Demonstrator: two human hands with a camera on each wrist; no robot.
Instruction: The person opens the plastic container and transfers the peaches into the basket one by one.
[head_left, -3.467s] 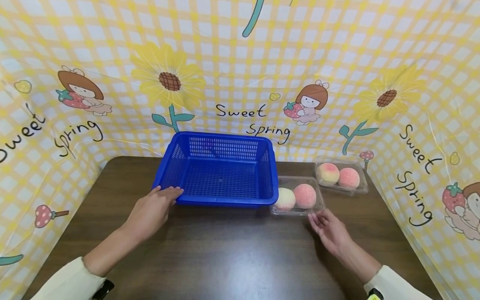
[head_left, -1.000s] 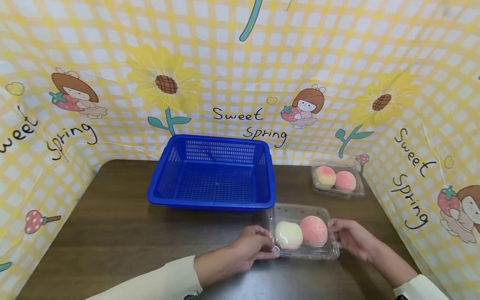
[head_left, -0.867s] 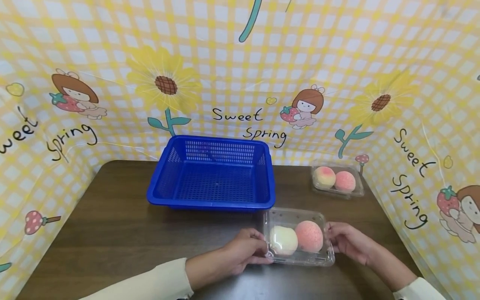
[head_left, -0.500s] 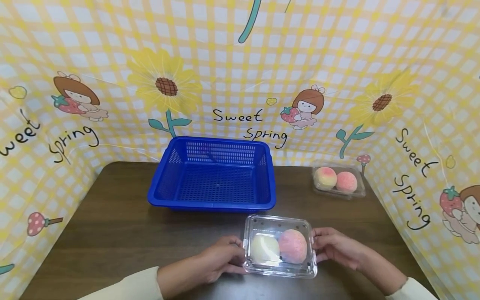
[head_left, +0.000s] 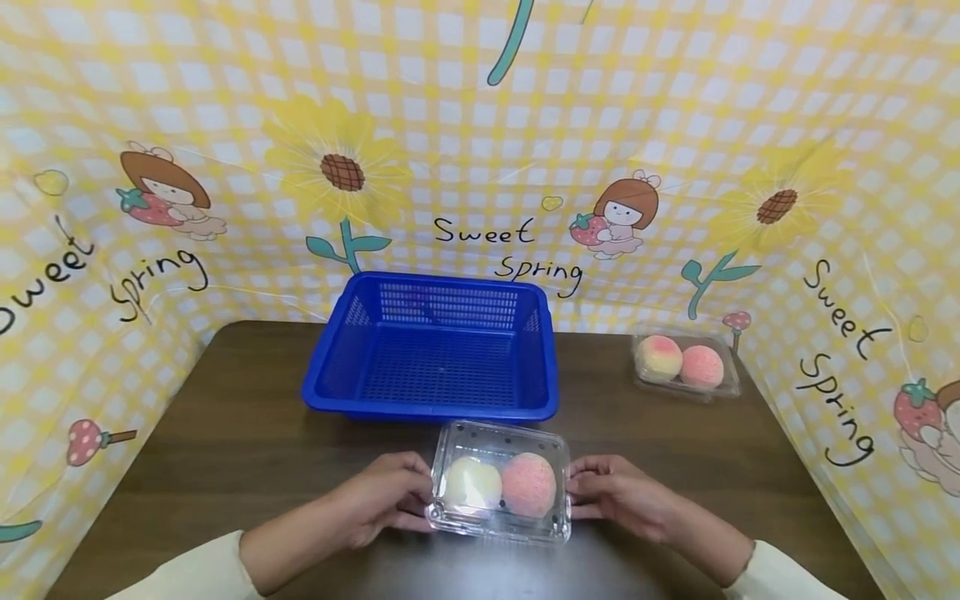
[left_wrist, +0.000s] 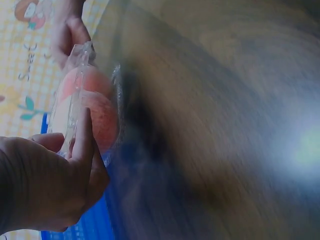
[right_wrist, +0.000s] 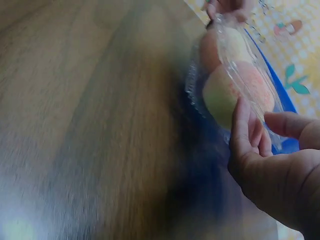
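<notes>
Both hands on one clear plastic box (head_left: 491, 450). Left hand (head_left: 378, 504) pinches its left end, right hand (head_left: 622, 496) pinches its right end. Grip is closed on the box at both ends; the wrist views show fingers and thumb on either side of the rim.

Box is at the near side of the tabletop (head_left: 750, 475), between the hands, just in front of the blue basket (head_left: 431, 410). It looks held up off the tabletop in the wrist views, with a blurred dark patch on the wood beside it. Lid looks down. Inside, side by side: pale peach (head_left: 472, 485) on the left, pink peach (head_left: 529, 485) on the right. Glare on the lid over the pale one.

Basket stands upright at the back, mesh floor and walls visible. Second clear box (head_left: 686, 393) sits well apart, back right corner, with a yellow-pink peach (head_left: 660, 358) and another pink one (head_left: 702, 367) next to each other.

Checked yellow cloth (head_left: 480, 125) printed with sunflowers and "Sweet Spring" hangs behind and on both sides. Pale sleeves (head_left: 198, 573) on both arms.
</notes>
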